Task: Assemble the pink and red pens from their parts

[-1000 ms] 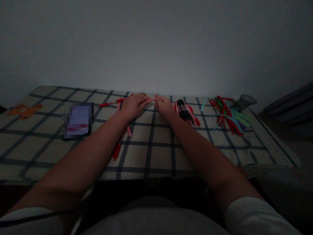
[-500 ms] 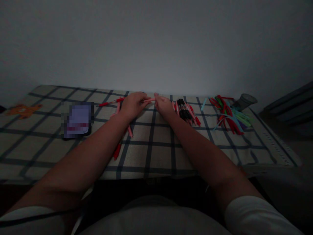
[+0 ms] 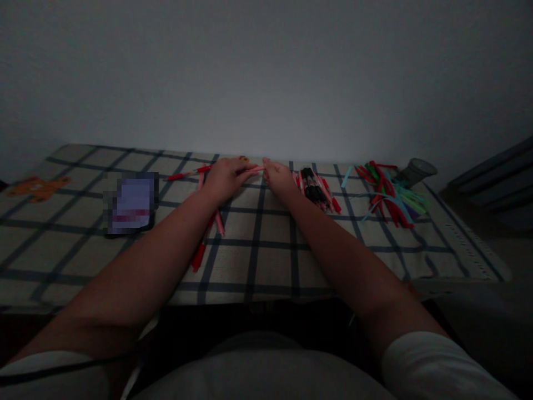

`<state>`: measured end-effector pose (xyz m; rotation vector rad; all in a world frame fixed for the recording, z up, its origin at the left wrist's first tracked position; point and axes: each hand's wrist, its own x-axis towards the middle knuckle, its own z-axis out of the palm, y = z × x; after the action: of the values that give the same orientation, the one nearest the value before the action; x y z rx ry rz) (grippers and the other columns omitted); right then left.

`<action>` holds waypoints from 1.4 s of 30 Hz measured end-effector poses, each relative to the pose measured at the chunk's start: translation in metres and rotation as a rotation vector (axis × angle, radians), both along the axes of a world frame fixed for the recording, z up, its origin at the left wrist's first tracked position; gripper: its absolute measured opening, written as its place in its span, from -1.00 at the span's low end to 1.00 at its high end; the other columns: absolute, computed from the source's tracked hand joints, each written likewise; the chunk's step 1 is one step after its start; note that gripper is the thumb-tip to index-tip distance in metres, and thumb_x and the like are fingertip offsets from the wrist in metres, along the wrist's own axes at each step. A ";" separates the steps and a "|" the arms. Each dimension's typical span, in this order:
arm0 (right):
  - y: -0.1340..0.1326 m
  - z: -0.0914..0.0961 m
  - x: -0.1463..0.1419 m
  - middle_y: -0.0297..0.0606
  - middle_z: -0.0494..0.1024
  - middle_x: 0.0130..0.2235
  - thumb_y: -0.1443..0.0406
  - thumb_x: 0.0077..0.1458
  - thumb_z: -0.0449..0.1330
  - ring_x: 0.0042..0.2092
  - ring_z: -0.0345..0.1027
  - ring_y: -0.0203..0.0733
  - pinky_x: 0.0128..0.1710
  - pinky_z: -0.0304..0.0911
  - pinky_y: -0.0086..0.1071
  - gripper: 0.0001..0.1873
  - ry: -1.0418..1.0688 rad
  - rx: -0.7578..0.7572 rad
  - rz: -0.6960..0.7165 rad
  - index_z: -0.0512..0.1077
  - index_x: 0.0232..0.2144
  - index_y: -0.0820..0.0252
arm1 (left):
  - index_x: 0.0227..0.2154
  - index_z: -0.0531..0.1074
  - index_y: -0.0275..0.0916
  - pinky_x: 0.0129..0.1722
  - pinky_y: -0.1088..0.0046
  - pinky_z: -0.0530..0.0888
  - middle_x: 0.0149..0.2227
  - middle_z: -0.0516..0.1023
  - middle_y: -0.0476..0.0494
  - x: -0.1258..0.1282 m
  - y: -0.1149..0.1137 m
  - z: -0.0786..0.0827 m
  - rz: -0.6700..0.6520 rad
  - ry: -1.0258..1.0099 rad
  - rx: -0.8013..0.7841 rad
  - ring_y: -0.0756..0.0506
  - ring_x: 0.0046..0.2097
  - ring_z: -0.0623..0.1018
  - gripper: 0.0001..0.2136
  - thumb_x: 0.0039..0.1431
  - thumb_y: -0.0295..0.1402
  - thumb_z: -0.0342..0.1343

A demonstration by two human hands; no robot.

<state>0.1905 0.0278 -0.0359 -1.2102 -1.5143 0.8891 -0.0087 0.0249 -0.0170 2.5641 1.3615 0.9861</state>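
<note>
A thin pink pen [image 3: 260, 168] spans the gap between my hands above the far middle of the table. My left hand [image 3: 227, 179] pinches one end between thumb and fingers. Around the other end the fingers of my right hand [image 3: 278, 178] are curled, hiding that end. Below my left wrist and forearm lie a pink pen [image 3: 220, 223] and a red-capped pen [image 3: 199, 256]. Another red pen [image 3: 189, 173] rests left of that hand. Close to my right hand is a pile of pink and red pens [image 3: 334, 203] with several black markers [image 3: 313, 184].
A checked cloth [image 3: 272, 266] covers the table, which meets the wall behind. At the left are a blurred phone-like device [image 3: 133, 200] and an orange figure [image 3: 39, 189]. To the right lie colourful strips [image 3: 391, 200] beside a tipped clear cup [image 3: 416, 172].
The fingers of my left hand have shifted and straightened slightly along the pink pen. My right hand keeps its hold, and the things on the table stay where they were.
</note>
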 end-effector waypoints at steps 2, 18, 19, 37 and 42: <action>-0.001 0.001 -0.001 -0.45 0.23 -0.51 -0.40 0.40 0.16 -0.40 0.17 -0.25 -0.31 0.21 -0.34 -0.24 -0.010 0.007 -0.012 0.23 -0.53 0.01 | 0.12 0.79 -0.04 -0.01 0.32 0.50 -0.06 0.84 -0.17 -0.001 0.001 0.000 -0.009 0.013 -0.004 -0.20 -0.05 0.73 -0.72 0.55 -0.21 0.22; 0.002 -0.006 -0.001 -0.42 0.23 -0.47 -0.45 0.38 0.09 -0.35 0.21 -0.20 -0.24 0.24 -0.31 -0.23 0.052 0.047 -0.091 0.25 -0.48 0.00 | 0.06 0.78 -0.17 0.02 0.31 0.52 -0.05 0.80 -0.24 0.003 -0.002 0.003 0.137 0.028 -0.029 -0.23 -0.02 0.70 -0.74 0.49 -0.25 0.27; 0.000 -0.005 -0.001 -0.42 0.21 -0.48 -0.47 0.36 0.09 -0.36 0.20 -0.20 -0.25 0.23 -0.31 -0.22 0.049 0.045 -0.082 0.25 -0.49 0.00 | 0.04 0.78 -0.18 0.01 0.31 0.52 -0.06 0.79 -0.23 0.003 -0.002 0.003 0.139 0.024 -0.024 -0.23 -0.03 0.70 -0.75 0.48 -0.25 0.28; 0.003 -0.006 -0.002 -0.43 0.25 -0.43 -0.36 0.42 0.19 -0.34 0.21 -0.22 -0.27 0.30 -0.34 -0.31 0.136 0.021 -0.055 0.27 -0.42 0.01 | 0.22 0.73 -0.06 0.15 0.29 0.52 0.15 0.80 -0.20 0.007 -0.008 0.007 0.135 0.150 -0.008 -0.24 0.19 0.72 -0.63 0.67 -0.19 0.04; -0.005 0.002 -0.005 -0.45 0.24 -0.43 -0.32 0.42 0.24 -0.32 0.22 -0.22 -0.22 0.35 -0.33 -0.37 0.170 0.012 -0.025 0.28 -0.37 0.00 | 0.21 0.72 -0.09 0.17 0.27 0.52 0.15 0.79 -0.22 0.007 -0.007 0.007 0.098 0.141 -0.009 -0.25 0.20 0.71 -0.60 0.68 -0.17 -0.01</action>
<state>0.1852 0.0231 -0.0335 -1.1142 -1.3640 0.9403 -0.0022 0.0180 -0.0104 2.6272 1.5353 0.8237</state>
